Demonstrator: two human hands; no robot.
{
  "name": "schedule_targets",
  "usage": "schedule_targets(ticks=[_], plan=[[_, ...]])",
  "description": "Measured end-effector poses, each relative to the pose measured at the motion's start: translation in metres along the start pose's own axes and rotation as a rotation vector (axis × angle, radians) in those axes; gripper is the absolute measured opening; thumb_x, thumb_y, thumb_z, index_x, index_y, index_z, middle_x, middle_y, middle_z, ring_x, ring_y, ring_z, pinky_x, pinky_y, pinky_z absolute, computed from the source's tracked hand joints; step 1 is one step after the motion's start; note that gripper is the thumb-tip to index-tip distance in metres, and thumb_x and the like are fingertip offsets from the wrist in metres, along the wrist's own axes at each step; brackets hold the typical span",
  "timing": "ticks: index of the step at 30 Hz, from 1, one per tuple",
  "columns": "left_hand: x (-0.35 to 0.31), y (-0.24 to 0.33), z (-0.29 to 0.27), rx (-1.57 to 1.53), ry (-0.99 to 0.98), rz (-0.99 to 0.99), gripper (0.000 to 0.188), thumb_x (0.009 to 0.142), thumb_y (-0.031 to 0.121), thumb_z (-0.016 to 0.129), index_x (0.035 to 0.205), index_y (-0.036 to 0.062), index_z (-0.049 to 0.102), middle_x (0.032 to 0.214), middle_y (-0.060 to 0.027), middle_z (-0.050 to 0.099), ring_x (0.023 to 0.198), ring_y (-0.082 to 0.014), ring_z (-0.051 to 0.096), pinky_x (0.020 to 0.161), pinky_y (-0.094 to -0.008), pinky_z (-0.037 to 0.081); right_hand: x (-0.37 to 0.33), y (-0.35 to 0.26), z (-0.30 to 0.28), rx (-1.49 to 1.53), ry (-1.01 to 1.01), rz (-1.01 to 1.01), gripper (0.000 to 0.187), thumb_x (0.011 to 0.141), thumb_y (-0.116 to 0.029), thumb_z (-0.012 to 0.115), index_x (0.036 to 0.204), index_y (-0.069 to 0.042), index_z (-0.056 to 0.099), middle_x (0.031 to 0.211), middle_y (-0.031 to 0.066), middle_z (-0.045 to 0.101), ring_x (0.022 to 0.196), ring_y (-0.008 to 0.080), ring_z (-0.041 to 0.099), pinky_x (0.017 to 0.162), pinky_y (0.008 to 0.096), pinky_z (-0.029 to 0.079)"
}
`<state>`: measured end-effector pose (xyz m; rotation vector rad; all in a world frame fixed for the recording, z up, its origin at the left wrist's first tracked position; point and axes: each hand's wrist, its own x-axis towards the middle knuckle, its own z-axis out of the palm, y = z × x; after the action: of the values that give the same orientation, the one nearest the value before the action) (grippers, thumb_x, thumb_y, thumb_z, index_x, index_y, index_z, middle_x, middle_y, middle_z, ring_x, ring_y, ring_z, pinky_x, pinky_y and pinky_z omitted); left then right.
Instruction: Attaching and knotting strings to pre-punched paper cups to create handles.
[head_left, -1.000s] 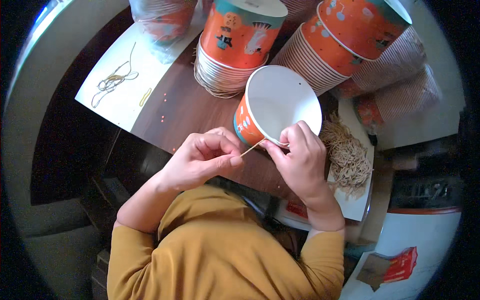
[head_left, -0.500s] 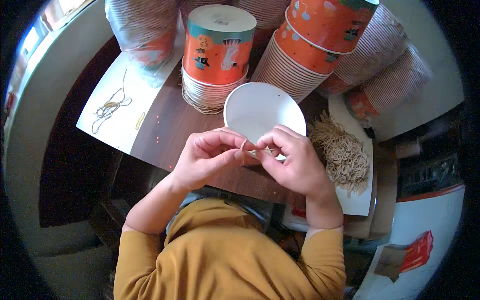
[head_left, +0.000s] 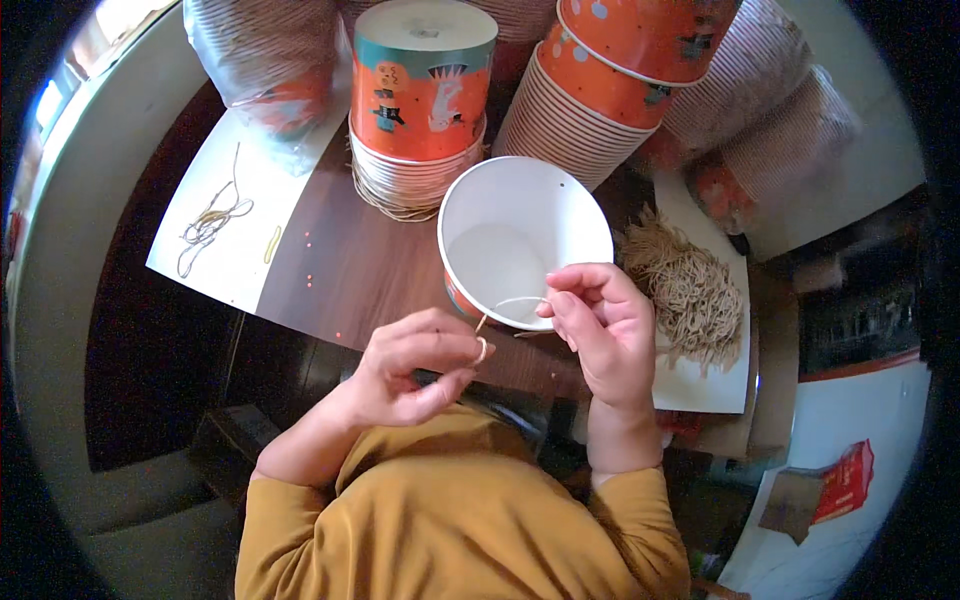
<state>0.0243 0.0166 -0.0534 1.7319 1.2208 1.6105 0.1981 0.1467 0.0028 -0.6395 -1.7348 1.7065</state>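
A white-lined paper bucket [head_left: 505, 225] with an orange outside stands upright on the table in front of me, its open mouth up. A thin pale string [head_left: 518, 299] runs at its near rim. My right hand [head_left: 608, 330] pinches one part of the string just over the inside of the rim. My left hand [head_left: 420, 365] is closed at the near outer side, with the string looped at its fingertips. Between the hands the string crosses the rim; whether it passes through a hole there I cannot tell. A small dark hole shows in the far wall.
An upturned orange-and-green bucket tops a stack [head_left: 420, 90] at the back left. A taller bucket stack [head_left: 590, 110] stands behind, beside plastic-wrapped stacks [head_left: 775, 130]. A pile of cut strings [head_left: 690, 290] lies right, and a loose tangled cord [head_left: 215, 225] left.
My hands have drawn apart from their meeting point at the near rim. The left moved down and toward me, the right up to the right, with string between them. More of the bucket's inside shows.
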Motion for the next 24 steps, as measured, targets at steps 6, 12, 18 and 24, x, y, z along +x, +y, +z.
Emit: schedule_targets(ticks=[6, 12, 18, 24], plan=[[-0.013, -0.013, 0.001, -0.115, -0.057, -0.007, 0.016, 0.084, 0.013, 0.063, 0.086, -0.0024, 0.067, 0.092, -0.0144, 0.065, 0.089, -0.0275, 0.065, 0.079, -0.0346, 0.051, -0.016, 0.007, 0.010, -0.238, 0.109, -0.219, 0.009, 0.091, -0.003, 0.060, 0.098, 0.000, 0.062, 0.085, 0.0059, 0.065, 0.079, 0.0112, 0.064, 0.072, 0.0235, 0.051], [-0.029, -0.019, 0.021, -0.425, 0.415, -0.380, 0.007, 0.091, 0.003, 0.061, 0.094, 0.0002, 0.055, 0.085, -0.0058, 0.062, 0.082, -0.0108, 0.059, 0.074, -0.0242, 0.048, -0.013, 0.007, 0.012, -0.330, 0.101, -0.276, 0.009, 0.090, -0.002, 0.059, 0.098, 0.000, 0.062, 0.085, 0.0081, 0.063, 0.078, 0.0139, 0.065, 0.069, 0.0239, 0.050], [-0.020, -0.019, 0.015, -0.463, 0.254, -0.677, 0.027, 0.089, 0.003, 0.064, 0.115, -0.0024, 0.059, 0.092, -0.0026, 0.063, 0.080, -0.0042, 0.057, 0.068, -0.0196, 0.048, -0.005, 0.015, 0.011, -0.340, 0.114, -0.298, 0.011, 0.091, -0.002, 0.057, 0.101, 0.000, 0.062, 0.088, 0.0076, 0.064, 0.078, 0.0138, 0.066, 0.068, 0.0240, 0.050], [-0.016, -0.014, 0.002, -0.348, -0.006, -0.839, 0.015, 0.089, 0.009, 0.066, 0.098, -0.0029, 0.066, 0.094, -0.0023, 0.063, 0.078, -0.0049, 0.057, 0.067, -0.0192, 0.046, 0.008, 0.018, 0.010, -0.373, 0.100, -0.394, 0.012, 0.091, -0.002, 0.056, 0.102, 0.000, 0.062, 0.087, 0.0078, 0.065, 0.079, 0.0132, 0.066, 0.069, 0.0238, 0.050]])
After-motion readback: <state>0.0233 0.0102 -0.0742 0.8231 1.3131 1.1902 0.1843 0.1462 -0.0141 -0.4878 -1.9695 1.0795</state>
